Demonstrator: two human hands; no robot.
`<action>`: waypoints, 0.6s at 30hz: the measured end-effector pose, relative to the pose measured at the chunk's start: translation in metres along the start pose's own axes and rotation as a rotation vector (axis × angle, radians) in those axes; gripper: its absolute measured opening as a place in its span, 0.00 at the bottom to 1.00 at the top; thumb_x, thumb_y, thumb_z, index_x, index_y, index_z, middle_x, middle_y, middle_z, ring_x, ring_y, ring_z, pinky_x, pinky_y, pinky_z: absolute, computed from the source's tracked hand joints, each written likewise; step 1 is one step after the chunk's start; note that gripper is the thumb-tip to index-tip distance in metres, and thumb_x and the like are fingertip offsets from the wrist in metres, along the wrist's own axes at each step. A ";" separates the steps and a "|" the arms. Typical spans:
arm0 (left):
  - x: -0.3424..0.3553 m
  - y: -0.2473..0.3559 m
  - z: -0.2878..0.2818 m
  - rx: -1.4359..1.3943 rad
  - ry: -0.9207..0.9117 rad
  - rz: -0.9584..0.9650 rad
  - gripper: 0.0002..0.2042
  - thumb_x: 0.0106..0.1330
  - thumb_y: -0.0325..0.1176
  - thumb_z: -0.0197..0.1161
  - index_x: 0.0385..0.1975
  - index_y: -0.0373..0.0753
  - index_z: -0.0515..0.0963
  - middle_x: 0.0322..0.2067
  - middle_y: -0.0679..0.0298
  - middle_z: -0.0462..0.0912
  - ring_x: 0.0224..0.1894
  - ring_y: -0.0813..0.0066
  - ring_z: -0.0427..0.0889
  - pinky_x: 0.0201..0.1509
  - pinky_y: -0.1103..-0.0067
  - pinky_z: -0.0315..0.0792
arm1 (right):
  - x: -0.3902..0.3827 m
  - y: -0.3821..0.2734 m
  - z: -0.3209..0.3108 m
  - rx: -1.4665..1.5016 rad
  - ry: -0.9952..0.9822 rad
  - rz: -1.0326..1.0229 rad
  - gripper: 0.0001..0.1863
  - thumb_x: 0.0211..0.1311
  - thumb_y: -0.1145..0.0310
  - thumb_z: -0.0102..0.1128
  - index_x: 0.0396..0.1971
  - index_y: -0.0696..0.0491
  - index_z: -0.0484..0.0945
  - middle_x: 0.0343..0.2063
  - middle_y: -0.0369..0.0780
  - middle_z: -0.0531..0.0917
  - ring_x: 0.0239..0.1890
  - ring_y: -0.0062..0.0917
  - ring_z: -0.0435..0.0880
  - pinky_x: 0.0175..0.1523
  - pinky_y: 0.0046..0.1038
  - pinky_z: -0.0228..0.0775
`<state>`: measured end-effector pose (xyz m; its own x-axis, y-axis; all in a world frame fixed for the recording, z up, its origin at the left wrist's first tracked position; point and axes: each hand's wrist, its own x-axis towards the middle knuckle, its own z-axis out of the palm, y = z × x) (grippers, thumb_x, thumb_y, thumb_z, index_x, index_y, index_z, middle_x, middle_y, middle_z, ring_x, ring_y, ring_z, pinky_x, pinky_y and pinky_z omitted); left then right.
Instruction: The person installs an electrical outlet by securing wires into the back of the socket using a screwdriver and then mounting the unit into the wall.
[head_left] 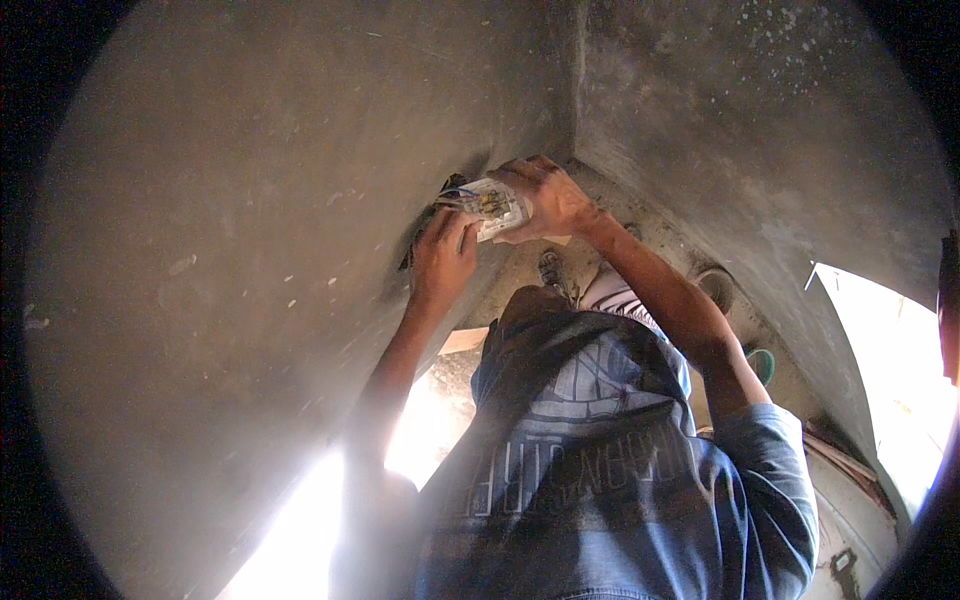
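Note:
A white electrical socket or switch plate (518, 212) is held off the wall in front of me, its back with brass-coloured terminals turned up. Thin wires (456, 194), one of them blue, run to it from a dark recess in the left wall. My right hand (548, 198) grips the plate's right side, with the thumb below and the fingers over the top. My left hand (445, 252) is closed by the plate's left edge, fingertips at the wires. Exactly what lies between those fingertips is partly hidden.
Grey plastered walls (250, 220) meet in a corner just beyond my hands. Below are my feet on a dusty floor (520, 272), a round pale container (714, 286) and a green rounded thing (762, 366). Bright light enters at lower left and through an opening (890, 350) at right.

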<state>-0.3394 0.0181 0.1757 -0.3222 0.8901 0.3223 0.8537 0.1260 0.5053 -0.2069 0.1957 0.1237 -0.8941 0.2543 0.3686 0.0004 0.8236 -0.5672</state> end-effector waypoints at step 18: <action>0.006 0.008 -0.015 -0.004 -0.058 -0.065 0.06 0.59 0.23 0.63 0.34 0.36 0.75 0.34 0.53 0.78 0.38 0.50 0.80 0.40 0.64 0.74 | 0.008 -0.005 -0.009 0.124 -0.012 0.015 0.49 0.36 0.43 0.77 0.58 0.55 0.73 0.52 0.46 0.78 0.53 0.42 0.76 0.60 0.40 0.66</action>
<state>-0.3404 0.0182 0.1939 -0.3524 0.9041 0.2419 0.8300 0.1825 0.5271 -0.2098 0.1982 0.1355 -0.8996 0.2595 0.3513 -0.0409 0.7507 -0.6594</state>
